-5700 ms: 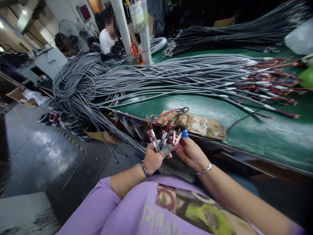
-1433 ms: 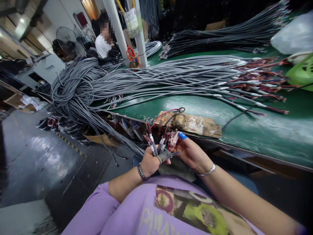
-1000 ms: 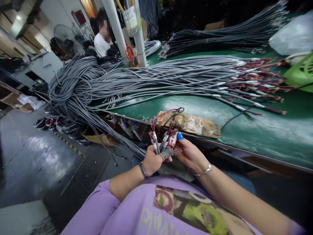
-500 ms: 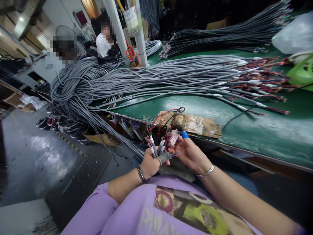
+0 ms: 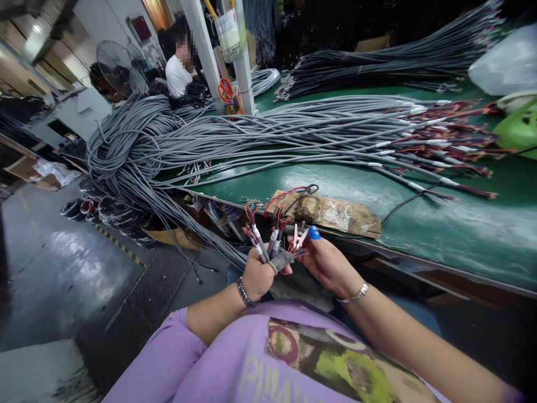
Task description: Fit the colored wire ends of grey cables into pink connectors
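Several grey cables (image 5: 260, 250) are gripped in my left hand (image 5: 258, 278). White bands wrap their ends, and thin coloured wires fan out above. A grey cover sits on my left thumb. My right hand (image 5: 329, 264), with blue tape round the thumb, is beside those ends and pinches a small pink clip-like tool (image 5: 299, 238). The tool's two arms show in a V shape close to the loose wires. Exactly where the tool touches a wire is too small to make out.
A wooden block (image 5: 342, 214) with a black cord lies along the edge of the green table (image 5: 474, 235). Behind it stretches a large bundle of grey cables (image 5: 268, 131). Scissors (image 5: 225, 89) hang at a white post (image 5: 243, 73). A person (image 5: 178, 73) sits farther back.
The pink tool has turned, and its two arms now show spread apart. My left hand and the cable ends have shifted slightly left; both hands keep their hold.
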Action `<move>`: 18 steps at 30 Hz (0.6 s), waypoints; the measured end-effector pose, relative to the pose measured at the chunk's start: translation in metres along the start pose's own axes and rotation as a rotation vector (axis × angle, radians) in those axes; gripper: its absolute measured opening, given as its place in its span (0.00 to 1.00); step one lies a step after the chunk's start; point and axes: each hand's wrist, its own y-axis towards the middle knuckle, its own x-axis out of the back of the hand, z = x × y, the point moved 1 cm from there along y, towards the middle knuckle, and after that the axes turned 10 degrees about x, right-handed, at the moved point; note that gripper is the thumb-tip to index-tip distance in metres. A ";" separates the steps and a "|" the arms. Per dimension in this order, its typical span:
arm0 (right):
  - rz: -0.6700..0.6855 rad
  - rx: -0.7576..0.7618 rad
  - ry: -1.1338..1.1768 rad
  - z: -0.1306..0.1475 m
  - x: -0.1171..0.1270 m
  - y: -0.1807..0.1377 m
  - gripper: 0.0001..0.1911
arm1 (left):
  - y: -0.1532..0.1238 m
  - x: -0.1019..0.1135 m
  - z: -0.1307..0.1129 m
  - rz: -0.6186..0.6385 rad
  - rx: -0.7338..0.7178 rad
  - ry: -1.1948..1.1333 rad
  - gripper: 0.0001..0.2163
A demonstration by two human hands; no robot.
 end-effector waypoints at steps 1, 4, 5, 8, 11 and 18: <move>0.021 -0.037 0.037 0.001 -0.002 0.001 0.22 | 0.001 -0.001 0.000 -0.002 0.003 0.010 0.16; 0.042 -0.098 0.107 0.001 -0.005 0.005 0.21 | 0.002 -0.003 -0.001 -0.015 0.015 0.037 0.18; 0.031 -0.098 0.118 0.000 -0.004 0.006 0.21 | 0.002 -0.003 -0.001 -0.017 0.018 0.040 0.18; -0.034 -0.086 0.139 -0.005 0.002 0.009 0.19 | 0.001 -0.004 0.000 -0.015 0.030 0.053 0.18; -0.076 -0.102 0.147 -0.009 0.007 0.010 0.18 | 0.000 -0.005 0.002 -0.014 0.045 0.074 0.19; -0.093 -0.107 0.144 -0.006 0.002 0.005 0.19 | -0.003 -0.002 0.001 -0.021 0.022 0.067 0.19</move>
